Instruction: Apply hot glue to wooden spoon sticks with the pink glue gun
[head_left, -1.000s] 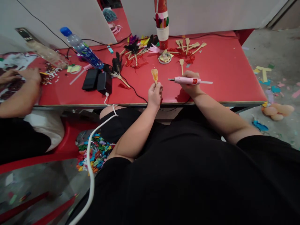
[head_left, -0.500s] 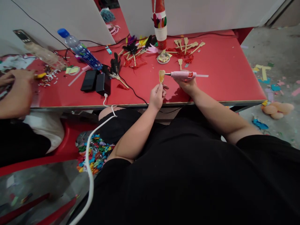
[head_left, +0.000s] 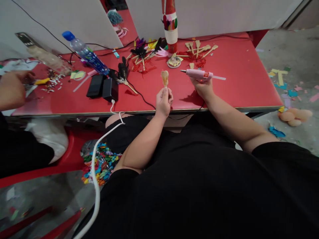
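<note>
Pinched upright in my left hand is a small wooden stick with a broad, paddle-shaped head. Its head looks glossy in places. My right hand is closed round the handle of a pink hot glue gun, whose metal nozzle points left toward the stick, with a gap between them. A pale glue stick juts from the gun's back end. Beyond the gun, another wooden stick lies partly hidden on the red table.
More wooden sticks and feathered sticks lie at the back beside a red cup tower. A small round dish sits before it. Left are black boxes, a bottle and a co-worker's arm.
My left hand has moved left with the stick, and the glue gun has shifted right and up, so the nozzle is apart from it. The co-worker's arm has moved left.
</note>
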A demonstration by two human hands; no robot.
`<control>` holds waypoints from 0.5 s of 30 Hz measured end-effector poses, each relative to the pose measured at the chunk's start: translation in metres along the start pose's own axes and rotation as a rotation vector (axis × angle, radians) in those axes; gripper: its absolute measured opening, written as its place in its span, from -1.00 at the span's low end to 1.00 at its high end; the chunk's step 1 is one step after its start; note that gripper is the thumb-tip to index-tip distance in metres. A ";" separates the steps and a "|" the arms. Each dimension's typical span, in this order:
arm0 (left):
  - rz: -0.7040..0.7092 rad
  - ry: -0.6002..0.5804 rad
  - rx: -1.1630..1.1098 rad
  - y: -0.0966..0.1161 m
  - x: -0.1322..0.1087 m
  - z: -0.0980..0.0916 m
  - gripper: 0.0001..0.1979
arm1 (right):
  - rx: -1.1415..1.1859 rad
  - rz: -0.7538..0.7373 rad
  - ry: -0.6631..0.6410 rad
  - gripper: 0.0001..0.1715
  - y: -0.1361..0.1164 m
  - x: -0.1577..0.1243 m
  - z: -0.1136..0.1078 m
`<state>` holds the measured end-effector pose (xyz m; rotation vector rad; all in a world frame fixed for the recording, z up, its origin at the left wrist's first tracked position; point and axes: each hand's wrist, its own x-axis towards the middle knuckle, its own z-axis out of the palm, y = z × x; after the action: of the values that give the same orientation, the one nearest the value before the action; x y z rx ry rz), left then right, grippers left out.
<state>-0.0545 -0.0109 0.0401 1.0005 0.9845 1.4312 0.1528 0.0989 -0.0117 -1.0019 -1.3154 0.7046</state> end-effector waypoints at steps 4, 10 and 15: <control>0.021 -0.008 0.016 -0.004 0.001 0.002 -0.36 | 0.061 0.018 -0.112 -0.29 -0.023 -0.009 0.002; 0.055 -0.057 0.073 -0.010 -0.003 0.002 -0.41 | 0.055 0.070 -0.152 -0.25 -0.015 -0.015 0.001; 0.083 -0.053 0.131 -0.016 -0.004 -0.002 -0.49 | 0.062 0.100 -0.134 -0.16 0.009 -0.012 0.003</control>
<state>-0.0511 -0.0138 0.0242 1.1821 1.0182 1.4147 0.1486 0.0926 -0.0250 -0.9893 -1.3577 0.8967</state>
